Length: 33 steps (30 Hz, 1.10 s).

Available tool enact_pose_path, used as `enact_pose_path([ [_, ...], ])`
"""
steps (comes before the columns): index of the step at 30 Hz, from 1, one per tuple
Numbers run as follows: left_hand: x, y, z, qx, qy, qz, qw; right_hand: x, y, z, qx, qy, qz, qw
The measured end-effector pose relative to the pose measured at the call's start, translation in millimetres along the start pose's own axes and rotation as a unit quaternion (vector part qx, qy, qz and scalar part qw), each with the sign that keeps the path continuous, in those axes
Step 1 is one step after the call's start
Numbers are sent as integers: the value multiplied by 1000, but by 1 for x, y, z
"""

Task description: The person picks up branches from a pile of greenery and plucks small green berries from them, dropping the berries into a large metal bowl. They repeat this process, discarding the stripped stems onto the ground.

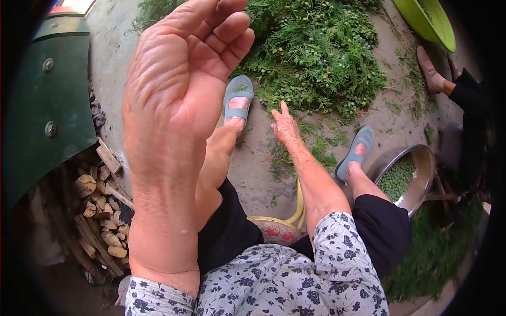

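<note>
Plainly, we see the right grip (286,128) reaching forward and low, its fingers extended and apart, with nothing visible between them. Just ahead of it lies a broad heap of evergreen sprigs (321,58), thick with small pale green cones; we cannot tell whether the fingertips touch the nearest sprigs. The left grip (203,79) is raised close to the camera, left of the right one, its fingers half curled; the top edge cuts it off, so we cannot tell whether it closes on anything.

Either side of the right grip we find our grey-blue shoes (240,89), with loose bits of green on the ground (258,176) between them. Nearer to us than that grip is a stool (279,231) with a red patterned seat. Farther to its right stands a metal basin (425,167) holding small green cones (395,181), and ahead of that, another person's foot (430,71) near a lime-green bowl (429,26). Well left of both grips we make out split firewood (108,210) below a dark green panel (47,95).
</note>
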State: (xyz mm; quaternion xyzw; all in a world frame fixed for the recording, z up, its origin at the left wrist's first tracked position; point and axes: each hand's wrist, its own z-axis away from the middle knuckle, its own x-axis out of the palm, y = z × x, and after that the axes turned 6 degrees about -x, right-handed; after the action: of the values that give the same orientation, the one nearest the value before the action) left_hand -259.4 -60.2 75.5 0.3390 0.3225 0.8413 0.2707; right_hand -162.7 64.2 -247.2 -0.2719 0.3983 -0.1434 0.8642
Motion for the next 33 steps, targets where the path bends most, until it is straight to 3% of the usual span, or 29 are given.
enact_pose_path([
  [2, -6, -1, -1, -4, -5, -6, 1000, 4, -2, -11, 4, -26, 18, 999],
  [6, -18, -4, -5, -21, -14, -12, 1000, 34, 12, 0, -15, 20, 41, 999],
  [8, -22, -5, -1, -31, -24, -11, 999, 50, 21, 23, -98, 195, 3, 976],
  [9, -22, -6, -4, -35, -30, -11, 999, 52, 19, 34, -142, 319, -69, 934],
  [10, -25, -5, -1, -36, -37, -11, 999, 53, 22, 42, -142, 320, -67, 934],
  [12, -27, -6, 4, -39, -46, -13, 998, 54, 33, 60, -92, 273, -130, 949],
  [13, -29, -7, 5, -45, -48, -15, 998, 54, 38, 68, -11, 188, -167, 968],
  [14, -32, -8, -1, -52, -49, -17, 997, 57, 41, 78, -4, 183, -167, 969],
  [16, -33, -12, -1, -64, -60, -15, 996, 33, 30, 93, 212, 16, -373, 903],
  [18, -33, -11, 0, -63, -75, -15, 995, 35, 36, 101, 256, -38, -409, 875],
  [19, -31, -11, 5, -60, -81, -16, 995, 47, 43, 103, 155, 4, -254, 955],
  [20, -26, -14, 7, -56, -89, -17, 994, 58, 51, 101, 46, 47, -89, 994],
  [21, -25, -13, 4, -51, -96, -19, 994, 52, 45, 97, 34, 69, -41, 996],
  [25, -25, -9, 8, -44, -122, -27, 991, 44, 32, 47, -50, 188, -84, 977],
  [30, -25, -8, 5, -44, -152, -43, 986, 27, 12, -8, -13, 106, -52, 993],
  [32, -27, -7, 1, -47, -163, -49, 984, 34, 15, -21, 1, 49, 25, 998],
  [33, -25, -9, -1, -48, -168, -51, 983, 36, 16, -17, -40, 114, 12, 993],
])
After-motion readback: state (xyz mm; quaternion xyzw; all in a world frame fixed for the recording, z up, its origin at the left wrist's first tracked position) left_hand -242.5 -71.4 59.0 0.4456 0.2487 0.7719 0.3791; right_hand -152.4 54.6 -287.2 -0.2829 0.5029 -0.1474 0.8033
